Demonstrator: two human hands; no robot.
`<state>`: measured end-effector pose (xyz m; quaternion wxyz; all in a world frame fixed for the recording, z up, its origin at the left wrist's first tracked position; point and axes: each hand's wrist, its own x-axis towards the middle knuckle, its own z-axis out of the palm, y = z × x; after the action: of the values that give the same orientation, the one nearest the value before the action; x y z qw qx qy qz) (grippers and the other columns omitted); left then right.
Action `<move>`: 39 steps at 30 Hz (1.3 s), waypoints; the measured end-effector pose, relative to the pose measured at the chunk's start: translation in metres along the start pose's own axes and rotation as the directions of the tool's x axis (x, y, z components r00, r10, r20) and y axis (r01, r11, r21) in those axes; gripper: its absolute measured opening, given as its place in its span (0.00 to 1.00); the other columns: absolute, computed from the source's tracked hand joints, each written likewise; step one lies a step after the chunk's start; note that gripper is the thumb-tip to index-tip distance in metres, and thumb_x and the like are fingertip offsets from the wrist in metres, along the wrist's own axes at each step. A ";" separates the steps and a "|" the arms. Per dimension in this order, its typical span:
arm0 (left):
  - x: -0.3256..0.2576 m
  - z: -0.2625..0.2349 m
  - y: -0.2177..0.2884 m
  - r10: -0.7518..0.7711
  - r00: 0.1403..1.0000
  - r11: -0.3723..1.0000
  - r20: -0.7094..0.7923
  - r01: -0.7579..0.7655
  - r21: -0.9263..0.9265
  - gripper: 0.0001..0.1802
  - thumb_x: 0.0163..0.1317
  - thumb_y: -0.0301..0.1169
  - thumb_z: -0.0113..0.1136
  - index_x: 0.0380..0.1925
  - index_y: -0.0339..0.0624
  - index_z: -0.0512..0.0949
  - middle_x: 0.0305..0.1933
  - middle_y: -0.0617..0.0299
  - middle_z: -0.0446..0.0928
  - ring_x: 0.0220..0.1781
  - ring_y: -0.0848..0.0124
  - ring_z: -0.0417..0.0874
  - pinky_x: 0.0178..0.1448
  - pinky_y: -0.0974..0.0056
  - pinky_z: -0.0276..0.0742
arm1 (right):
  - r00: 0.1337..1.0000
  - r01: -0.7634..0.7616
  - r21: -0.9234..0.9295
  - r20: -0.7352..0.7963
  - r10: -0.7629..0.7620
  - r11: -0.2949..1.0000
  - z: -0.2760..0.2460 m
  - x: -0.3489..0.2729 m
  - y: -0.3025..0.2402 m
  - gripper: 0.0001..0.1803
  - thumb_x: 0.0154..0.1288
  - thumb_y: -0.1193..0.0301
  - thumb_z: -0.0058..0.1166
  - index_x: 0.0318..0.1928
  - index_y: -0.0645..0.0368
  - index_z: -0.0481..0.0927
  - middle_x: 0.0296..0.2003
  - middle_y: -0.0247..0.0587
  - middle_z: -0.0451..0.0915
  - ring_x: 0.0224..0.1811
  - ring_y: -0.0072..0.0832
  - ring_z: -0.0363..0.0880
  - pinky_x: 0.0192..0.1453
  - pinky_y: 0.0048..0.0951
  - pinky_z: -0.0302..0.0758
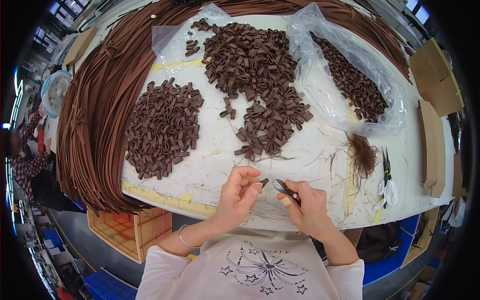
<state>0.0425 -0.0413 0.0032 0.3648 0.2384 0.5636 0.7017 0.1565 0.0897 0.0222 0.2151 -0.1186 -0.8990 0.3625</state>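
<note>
Left hand (239, 192), fingers curled, pinches a small brown leather loop (264, 182) at its tips, just above the near edge of the desk (210, 160). Right hand (307, 202) is closed around a small pair of thread snips (283, 187), whose blades point toward the loop and lie just beside it; whether they touch it cannot be told. A bangle sits on the left wrist.

Step in hand, as judged: trimming stray fibres from one loop. The next move would call for a steady pinch and the blades set flush to the loop's edge, clear of the fingertips.

On the desk beyond the hands lie loose trimmed threads. Farther out, to the left, is a compact pile of loops (162, 127); at centre a larger, looser heap of loops (255, 80) runs back to a clear plastic bag (172, 37). To the right a second clear bag (350, 75) holds more loops, with a tuft of brown fibre waste (361, 155) near it and scissors (386, 162) beside a white cloth. Long brown leather strips (95, 115) drape over the left and far edges. An orange crate (127, 232) stands below the desk at left; cardboard pieces (435, 75) lie at right.
</note>
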 end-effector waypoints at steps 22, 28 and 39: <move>0.002 0.004 0.004 -0.233 0.969 0.940 0.086 0.247 -0.237 0.12 0.62 0.28 0.44 0.44 0.42 0.56 0.24 0.63 0.68 0.14 0.82 0.61 0.17 0.78 0.55 | 0.999 0.002 0.027 -0.049 0.000 1.000 0.015 -0.009 0.006 0.11 0.53 0.70 0.56 0.34 0.63 0.71 0.14 0.38 0.71 0.11 0.28 0.70 0.14 0.25 0.64; 0.003 0.003 0.004 -0.277 0.955 0.894 0.106 0.296 -0.336 0.12 0.61 0.28 0.46 0.43 0.44 0.58 0.23 0.63 0.70 0.13 0.81 0.62 0.15 0.78 0.56 | 0.998 0.027 -0.005 -0.060 -0.027 1.000 0.014 -0.006 0.004 0.11 0.53 0.71 0.56 0.34 0.64 0.71 0.14 0.37 0.70 0.11 0.28 0.68 0.14 0.25 0.63; 0.004 0.002 0.004 -0.196 0.979 0.959 0.058 0.204 -0.199 0.13 0.61 0.26 0.45 0.43 0.43 0.57 0.23 0.64 0.69 0.13 0.82 0.61 0.16 0.78 0.55 | 0.993 0.075 -0.054 -0.090 -0.080 0.996 0.015 -0.006 0.006 0.10 0.51 0.73 0.56 0.33 0.63 0.71 0.14 0.37 0.70 0.11 0.28 0.68 0.15 0.25 0.64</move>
<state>0.0399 -0.0372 0.0073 0.4669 0.1548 0.5028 0.7108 0.1551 0.0828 0.0063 0.2673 -0.1057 -0.9009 0.3254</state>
